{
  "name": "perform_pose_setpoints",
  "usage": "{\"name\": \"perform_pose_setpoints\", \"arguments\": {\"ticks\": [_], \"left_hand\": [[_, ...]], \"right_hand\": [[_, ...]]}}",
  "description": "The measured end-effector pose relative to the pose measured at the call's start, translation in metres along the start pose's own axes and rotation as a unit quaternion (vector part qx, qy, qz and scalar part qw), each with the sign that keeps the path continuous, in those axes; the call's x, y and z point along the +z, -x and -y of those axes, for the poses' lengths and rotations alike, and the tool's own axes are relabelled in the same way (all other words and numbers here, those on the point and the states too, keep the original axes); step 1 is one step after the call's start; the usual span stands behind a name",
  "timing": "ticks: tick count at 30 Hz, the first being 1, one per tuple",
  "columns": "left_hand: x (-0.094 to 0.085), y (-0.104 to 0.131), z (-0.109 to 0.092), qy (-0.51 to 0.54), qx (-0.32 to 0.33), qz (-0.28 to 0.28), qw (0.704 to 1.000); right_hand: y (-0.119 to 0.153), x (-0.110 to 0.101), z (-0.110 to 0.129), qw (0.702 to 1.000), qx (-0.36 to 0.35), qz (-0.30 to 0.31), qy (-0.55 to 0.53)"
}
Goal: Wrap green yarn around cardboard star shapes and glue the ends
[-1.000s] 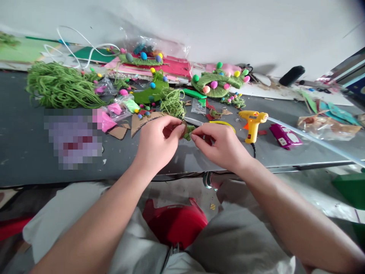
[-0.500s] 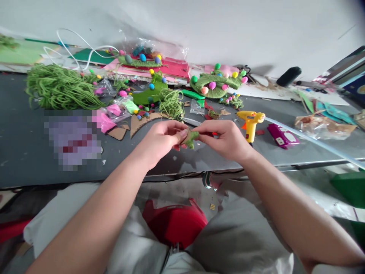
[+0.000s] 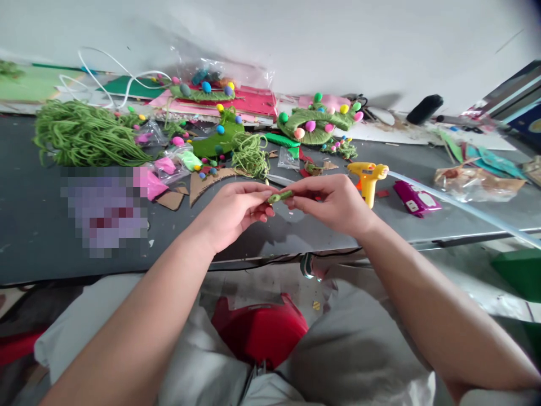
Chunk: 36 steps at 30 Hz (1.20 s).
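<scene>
Left hand: the left hand (image 3: pixel 236 211) is held above the near edge of the table (image 3: pixel 38 237), thumb and fingertips pinched on the left end of a small green piece (image 3: pixel 279 196).
Right hand: the right hand (image 3: pixel 333 204) meets it from 3 o'clock, fingers closed on the other end of the same piece.
Green piece: short, thin, green, looking wrapped in yarn; it lies roughly level between the two sets of fingertips, lifted off the table. What is under the wrapping I cannot tell.
At 12 o'clock of the hands: a loose tangle of green yarn (image 3: pixel 250 153), with curved cardboard cut-outs (image 3: pixel 209 181) just at 10 o'clock.
At 2 o'clock: a yellow glue gun (image 3: pixel 368 176) standing on the table, near the right hand but not touching it; a purple packet (image 3: pixel 416 198) beyond it.
At 10 o'clock, far: a big heap of green yarn (image 3: pixel 84 132).
At 1 o'clock, far: a yarn-wrapped curved shape dotted with coloured balls (image 3: pixel 319 121).
Step in hand: by my reading, the piece is being pressed or rolled so its covering sits tight.
Next move calls for: a steady two-handed pinch, I judge, with one hand keeping the piece firm while the other shifts its hold, so the wrapping does not slacken.
</scene>
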<state>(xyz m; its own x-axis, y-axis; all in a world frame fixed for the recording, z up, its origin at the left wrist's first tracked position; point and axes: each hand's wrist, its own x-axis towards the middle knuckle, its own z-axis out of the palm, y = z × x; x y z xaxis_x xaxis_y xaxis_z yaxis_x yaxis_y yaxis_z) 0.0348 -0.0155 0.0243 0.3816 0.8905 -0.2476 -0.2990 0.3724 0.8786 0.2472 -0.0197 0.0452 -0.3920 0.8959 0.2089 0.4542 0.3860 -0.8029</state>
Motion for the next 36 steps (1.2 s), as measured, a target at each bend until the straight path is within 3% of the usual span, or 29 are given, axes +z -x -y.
{"name": "perform_pose_setpoints", "arguments": {"ticks": [5,9,13,17,20,26,32,36], "left_hand": [[0.000,0.001,0.000,0.054,-0.026,0.014,0.998],[-0.001,0.001,0.004,-0.039,0.015,0.042,0.998],[0.001,0.000,0.007,-0.055,0.053,0.004,0.997],[0.006,-0.001,0.009,-0.030,0.037,-0.025,0.999],[0.008,0.000,0.012,-0.072,0.076,-0.057,0.993],[0.005,0.001,0.013,-0.271,0.167,-0.057,0.946],[0.003,0.003,0.011,-0.291,0.192,-0.038,0.936],[0.002,0.007,0.006,-0.343,0.161,0.000,0.925]], "right_hand": [[-0.001,-0.006,0.000,0.996,0.066,0.012,-0.056],[-0.001,-0.011,0.002,0.989,0.090,0.048,-0.104],[-0.001,-0.012,0.003,0.986,0.072,0.060,-0.138],[-0.001,-0.009,0.003,0.987,0.054,0.033,-0.146],[-0.001,-0.006,0.003,0.987,0.065,0.014,-0.148],[-0.002,-0.002,0.001,0.989,0.073,0.004,-0.130],[-0.002,0.003,-0.001,0.997,0.043,0.009,-0.065],[-0.001,0.004,-0.002,0.999,0.015,0.029,0.009]]}}
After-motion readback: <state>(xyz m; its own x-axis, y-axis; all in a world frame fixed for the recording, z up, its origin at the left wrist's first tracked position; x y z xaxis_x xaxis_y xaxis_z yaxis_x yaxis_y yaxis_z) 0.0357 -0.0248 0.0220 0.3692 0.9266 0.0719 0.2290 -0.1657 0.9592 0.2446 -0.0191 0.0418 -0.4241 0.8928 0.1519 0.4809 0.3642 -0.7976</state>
